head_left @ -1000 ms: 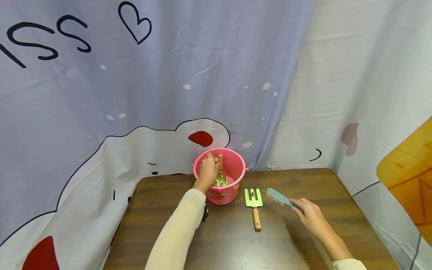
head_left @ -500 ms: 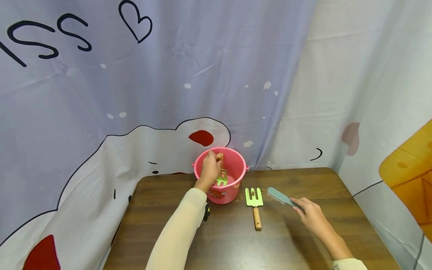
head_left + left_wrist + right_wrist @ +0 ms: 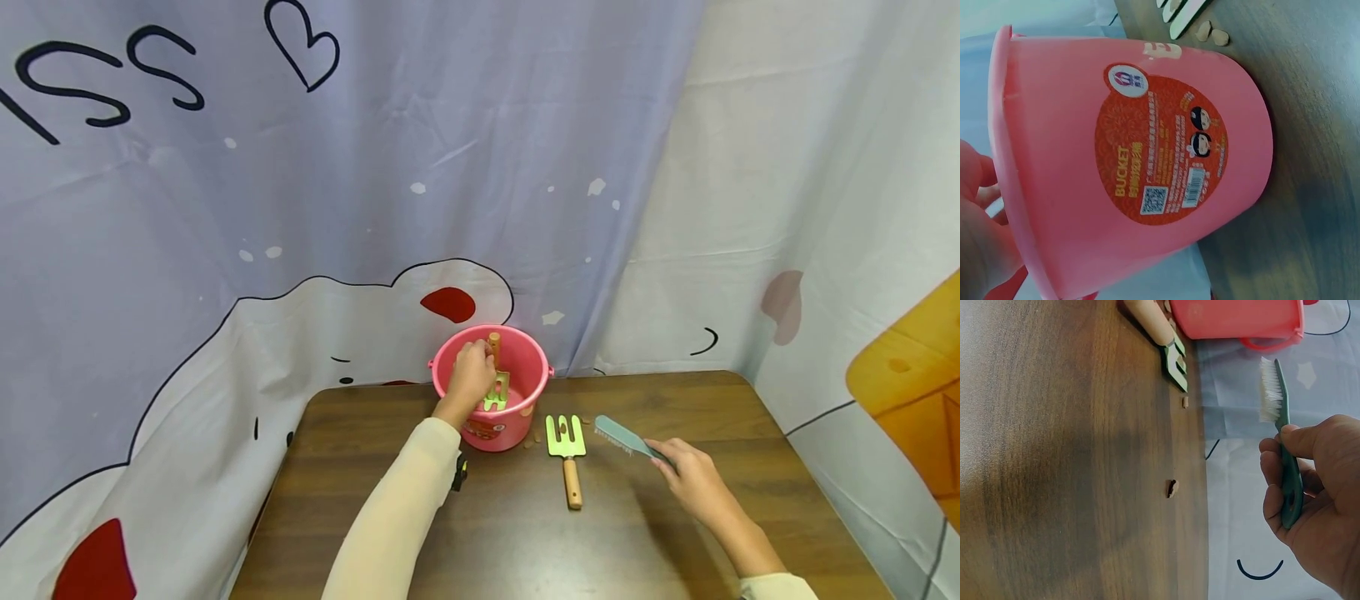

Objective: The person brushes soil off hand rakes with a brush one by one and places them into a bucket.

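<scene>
A pink bucket [image 3: 525,367] [image 3: 1147,175] [image 3: 1235,315] stands at the back of the brown table [image 3: 510,533]. My left hand [image 3: 468,379] reaches into it and grips the wooden handle of a small green rake [image 3: 496,392], whose head hangs inside the bucket. To the right, my right hand [image 3: 686,475] [image 3: 1310,506] holds a teal brush [image 3: 622,437] [image 3: 1282,444] by its handle, white bristles down, just above the table. Between bucket and brush a green toy fork with a wooden handle [image 3: 566,454] [image 3: 1163,340] lies flat.
A few small brown bits [image 3: 531,440] [image 3: 1172,487] lie by the bucket's foot and on the table. A printed cloth backdrop [image 3: 300,208] hangs close behind the table. An orange shape [image 3: 911,392] stands at the far right.
My left hand has lifted the rake slightly higher inside the bucket. The right hand and brush have hardly moved.
</scene>
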